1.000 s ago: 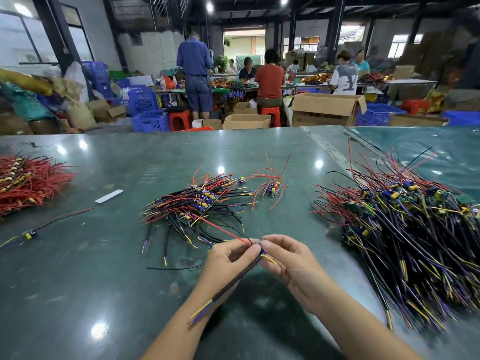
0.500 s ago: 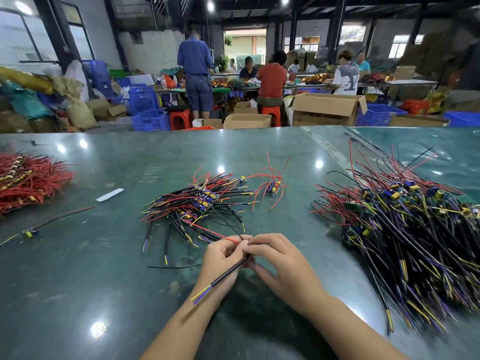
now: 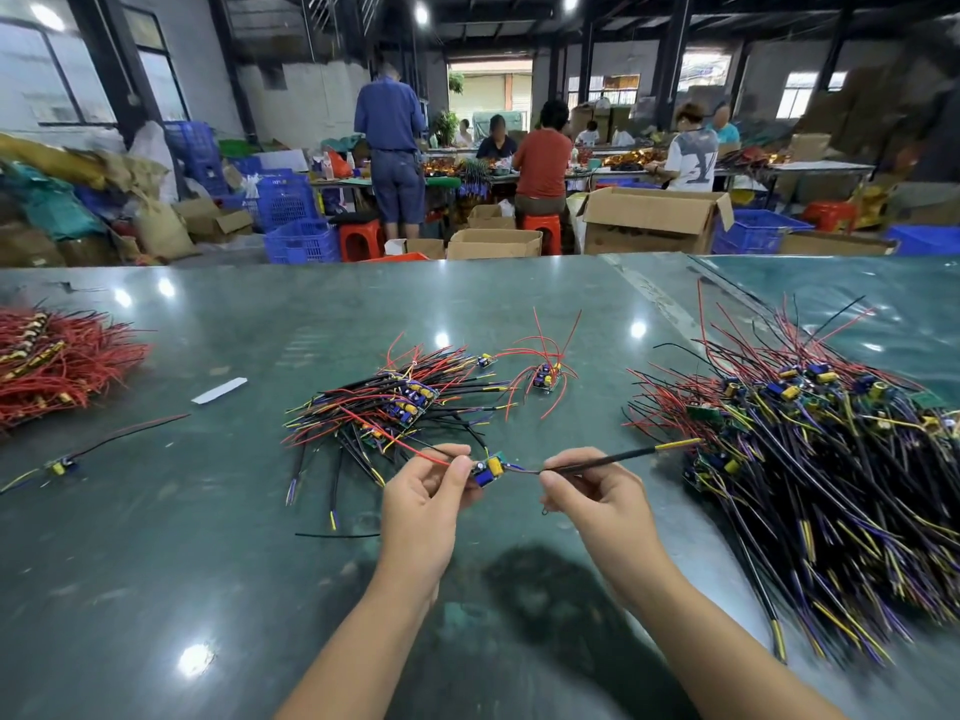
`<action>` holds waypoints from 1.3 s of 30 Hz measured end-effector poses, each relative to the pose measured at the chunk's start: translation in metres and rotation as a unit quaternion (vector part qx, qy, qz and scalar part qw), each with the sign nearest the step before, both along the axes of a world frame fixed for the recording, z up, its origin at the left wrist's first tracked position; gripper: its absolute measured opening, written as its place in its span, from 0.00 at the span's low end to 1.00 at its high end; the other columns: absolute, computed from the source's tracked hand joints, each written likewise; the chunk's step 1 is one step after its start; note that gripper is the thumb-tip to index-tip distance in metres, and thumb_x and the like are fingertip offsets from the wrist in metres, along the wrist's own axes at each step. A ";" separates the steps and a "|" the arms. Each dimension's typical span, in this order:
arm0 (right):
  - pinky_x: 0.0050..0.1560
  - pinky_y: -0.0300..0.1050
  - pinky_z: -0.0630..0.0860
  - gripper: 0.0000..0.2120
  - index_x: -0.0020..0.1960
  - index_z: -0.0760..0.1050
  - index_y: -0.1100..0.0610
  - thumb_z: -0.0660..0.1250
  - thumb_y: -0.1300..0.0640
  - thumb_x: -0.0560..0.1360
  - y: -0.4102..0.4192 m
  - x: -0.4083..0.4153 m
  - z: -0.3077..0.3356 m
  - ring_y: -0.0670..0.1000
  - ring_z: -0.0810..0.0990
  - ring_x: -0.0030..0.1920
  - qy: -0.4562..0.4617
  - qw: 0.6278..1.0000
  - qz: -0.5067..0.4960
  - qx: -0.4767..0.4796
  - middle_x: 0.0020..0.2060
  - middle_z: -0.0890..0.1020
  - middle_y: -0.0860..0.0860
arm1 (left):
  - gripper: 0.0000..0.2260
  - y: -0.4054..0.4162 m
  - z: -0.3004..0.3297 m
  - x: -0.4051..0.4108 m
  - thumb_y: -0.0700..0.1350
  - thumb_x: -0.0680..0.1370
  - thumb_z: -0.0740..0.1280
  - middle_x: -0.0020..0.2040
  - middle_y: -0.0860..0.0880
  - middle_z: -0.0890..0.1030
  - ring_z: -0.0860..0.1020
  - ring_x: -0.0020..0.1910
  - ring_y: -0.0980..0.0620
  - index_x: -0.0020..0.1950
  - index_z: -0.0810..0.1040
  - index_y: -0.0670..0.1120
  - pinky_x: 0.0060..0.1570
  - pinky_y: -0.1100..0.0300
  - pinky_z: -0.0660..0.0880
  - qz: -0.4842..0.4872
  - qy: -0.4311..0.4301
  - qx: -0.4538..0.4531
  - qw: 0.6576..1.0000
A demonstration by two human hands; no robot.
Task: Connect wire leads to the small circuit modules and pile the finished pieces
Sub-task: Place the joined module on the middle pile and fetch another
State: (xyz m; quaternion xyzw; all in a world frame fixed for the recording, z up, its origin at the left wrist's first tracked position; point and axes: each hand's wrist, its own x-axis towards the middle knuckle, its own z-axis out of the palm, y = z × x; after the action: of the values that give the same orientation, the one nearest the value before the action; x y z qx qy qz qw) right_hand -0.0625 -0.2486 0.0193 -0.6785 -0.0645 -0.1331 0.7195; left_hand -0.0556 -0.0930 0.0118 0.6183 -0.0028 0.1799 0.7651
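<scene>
Two hands meet above the near middle of the green table [image 3: 156,537], and between them hangs the small circuit module [image 3: 487,471]: a tiny board carrying a blue block and a yellow cylinder, with a thin red wire [image 3: 415,452] running off to its left and a black-sleeved lead [image 3: 605,462] stretching away to the right, ending in a yellow tip. The left hand [image 3: 423,504] is raised with its back toward the camera, thumb and fingers [image 3: 460,467] pinched on the module's left edge where the red wire leaves it. The right hand [image 3: 597,498] sits at about the same height, its fingers curled and its thumb and forefinger clamped on the black lead close to the module, so the lead angles up and rightward. Both forearms come in from the bottom edge and converge. Just beyond the hands lies a middle pile [image 3: 387,407] of modules with black, red and yellow wires; a much larger heap [image 3: 810,459] spreads over the right of the table, and a red-wired bundle [image 3: 57,366] lies at the far left. One lone module with red wires [image 3: 545,379] sits between the middle pile and the large heap.
</scene>
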 end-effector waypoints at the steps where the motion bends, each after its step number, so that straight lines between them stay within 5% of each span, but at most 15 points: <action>1: 0.35 0.36 0.76 0.10 0.39 0.77 0.59 0.67 0.72 0.72 0.001 0.000 0.001 0.47 0.79 0.30 0.013 1.000 0.005 0.014 0.27 0.79 0.50 | 0.07 0.000 0.000 0.000 0.33 0.77 0.64 0.34 0.52 0.83 0.80 0.33 0.59 0.45 0.79 0.44 0.35 0.65 0.78 -0.002 -0.003 0.002 1.000; 6: 0.37 0.35 0.76 0.07 0.38 0.75 0.61 0.67 0.71 0.73 0.002 -0.001 0.001 0.48 0.82 0.34 0.035 0.998 0.012 0.052 0.31 0.81 0.54 | 0.06 0.002 -0.001 0.001 0.34 0.78 0.64 0.36 0.49 0.84 0.82 0.36 0.56 0.48 0.78 0.44 0.37 0.64 0.78 -0.034 0.010 -0.007 0.999; 11: 0.31 0.35 0.66 0.08 0.36 0.76 0.57 0.73 0.62 0.70 0.000 0.000 -0.005 0.44 0.71 0.29 0.000 0.997 -0.019 -0.078 0.27 0.77 0.47 | 0.09 0.000 -0.003 0.001 0.32 0.77 0.64 0.37 0.47 0.85 0.83 0.38 0.54 0.50 0.77 0.45 0.39 0.65 0.78 -0.045 0.033 0.003 0.998; 17: 0.40 0.38 0.75 0.09 0.38 0.74 0.57 0.72 0.66 0.70 0.011 -0.010 -0.015 0.46 0.76 0.38 -0.218 0.944 0.012 -0.248 0.38 0.75 0.47 | 0.10 0.003 -0.005 0.002 0.31 0.77 0.64 0.37 0.50 0.85 0.82 0.35 0.57 0.52 0.77 0.45 0.39 0.68 0.76 -0.022 0.043 0.027 0.998; 21: 0.42 0.41 0.76 0.06 0.39 0.73 0.60 0.70 0.65 0.72 0.016 -0.014 -0.018 0.46 0.75 0.40 -0.270 0.914 0.023 -0.303 0.41 0.75 0.48 | 0.11 0.005 -0.004 0.002 0.31 0.78 0.62 0.38 0.49 0.85 0.82 0.37 0.57 0.53 0.76 0.46 0.38 0.68 0.77 -0.026 0.058 -0.005 0.998; 27: 0.45 0.33 0.71 0.07 0.39 0.72 0.60 0.70 0.67 0.71 0.016 -0.015 -0.014 0.46 0.75 0.42 -0.284 0.910 -0.006 -0.302 0.43 0.75 0.48 | 0.05 0.005 0.001 0.000 0.36 0.79 0.63 0.39 0.47 0.85 0.82 0.37 0.55 0.51 0.77 0.42 0.37 0.66 0.78 -0.049 0.080 -0.092 0.991; 39: 0.50 0.33 0.72 0.09 0.47 0.77 0.56 0.71 0.66 0.69 0.016 -0.010 -0.020 0.41 0.77 0.47 -0.225 0.939 -0.049 -0.254 0.46 0.78 0.44 | 0.14 0.000 0.004 -0.005 0.33 0.81 0.56 0.44 0.46 0.85 0.83 0.44 0.54 0.66 0.67 0.43 0.44 0.65 0.78 -0.156 0.092 -0.044 0.982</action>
State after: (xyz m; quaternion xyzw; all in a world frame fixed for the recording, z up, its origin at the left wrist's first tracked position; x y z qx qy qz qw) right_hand -0.0723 -0.2322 -0.0003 -0.7937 -0.2231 -0.2959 0.4824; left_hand -0.0606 -0.0933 0.0154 0.5897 -0.0209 0.0002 0.8073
